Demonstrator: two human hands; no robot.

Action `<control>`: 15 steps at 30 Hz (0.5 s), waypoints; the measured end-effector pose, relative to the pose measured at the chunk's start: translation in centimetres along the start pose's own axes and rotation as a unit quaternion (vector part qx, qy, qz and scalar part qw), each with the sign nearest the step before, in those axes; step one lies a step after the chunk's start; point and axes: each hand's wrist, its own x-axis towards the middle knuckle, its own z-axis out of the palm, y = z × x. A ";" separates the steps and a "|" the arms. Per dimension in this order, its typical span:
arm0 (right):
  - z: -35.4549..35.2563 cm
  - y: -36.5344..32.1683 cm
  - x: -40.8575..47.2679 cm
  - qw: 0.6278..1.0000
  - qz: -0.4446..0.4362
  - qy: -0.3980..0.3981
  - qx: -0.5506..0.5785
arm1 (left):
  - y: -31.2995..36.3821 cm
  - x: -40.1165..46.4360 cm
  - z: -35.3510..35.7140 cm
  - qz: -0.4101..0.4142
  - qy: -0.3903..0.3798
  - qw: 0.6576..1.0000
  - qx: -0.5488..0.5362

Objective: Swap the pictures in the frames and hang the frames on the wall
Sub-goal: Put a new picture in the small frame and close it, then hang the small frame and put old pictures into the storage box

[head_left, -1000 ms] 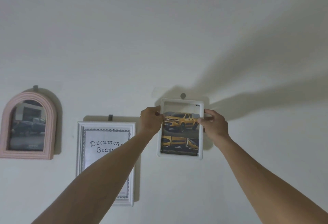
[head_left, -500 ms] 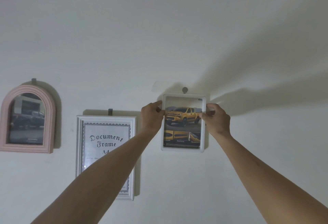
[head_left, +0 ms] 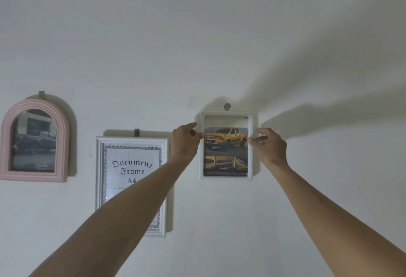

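Note:
A white frame (head_left: pixel 226 178) holding a yellow pickup picture (head_left: pixel 226 142) sits flat against the wall, its top edge just under a round hook (head_left: pixel 227 106). My left hand (head_left: pixel 185 141) pinches the frame's left edge with thumb and fingertips. My right hand (head_left: pixel 270 148) touches the right edge with its fingertips, the other fingers slightly spread. A pink arched frame (head_left: pixel 63 145) with a dark truck picture (head_left: pixel 35 142) hangs far left. Between them hangs a white document frame (head_left: pixel 131 142), its lower right hidden by my left forearm.
The plain white wall (head_left: pixel 219 35) fills the view. Small hooks stand above the pink frame (head_left: pixel 41 93) and the document frame (head_left: pixel 137 132). A clear adhesive patch (head_left: pixel 193 102) sits left of the round hook. Shadows of my arms fall up and to the right.
Everything on the wall has shifted slightly up in view. The white frame stays just under its hook, and my right hand's fingers have loosened a little on its edge.

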 end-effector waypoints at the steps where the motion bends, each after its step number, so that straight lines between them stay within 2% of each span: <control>1: -0.1 0.1 -0.3 1.000 0.005 -0.002 0.003 | -0.1 -0.2 -0.1 -0.003 0.000 1.000 -0.004; 6: -0.7 0.8 -2.8 0.999 0.030 -0.016 0.005 | -0.7 -2.7 -0.6 -0.012 0.013 1.000 0.006; 11: -0.9 3.2 -7.4 0.996 0.070 -0.036 -0.028 | -2.4 -9.2 -0.6 -0.030 0.030 0.999 0.009; 15: -0.8 6.2 -12.9 0.989 0.121 -0.067 -0.056 | -5.2 -16.4 -0.5 -0.081 -0.004 0.997 -0.013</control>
